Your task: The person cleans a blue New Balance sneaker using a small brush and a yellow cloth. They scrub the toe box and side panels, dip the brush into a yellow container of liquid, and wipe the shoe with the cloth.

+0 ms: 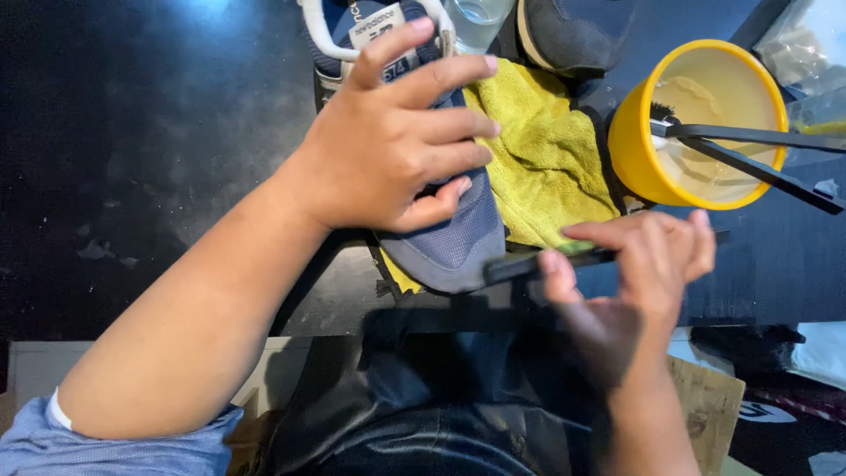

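Observation:
My left hand [392, 141] grips a grey-blue mesh sneaker [454, 238] from above, fingers wrapped over its middle, toe pointing toward me. The shoe lies on a yellow-green cloth [546, 159] on a dark table [132, 159]. My right hand [643, 273] pinches a thin black brush handle [529, 264] whose tip lies against the shoe's toe side. The handle's far end is hidden behind my fingers.
A yellow bowl [630, 145] of cloudy liquid stands at the right with two black-handled brushes [758, 154] resting across it. Another dark shoe [573, 31] and a clear glass [476, 18] sit at the top edge. A wooden board [709, 405] lies by my lap.

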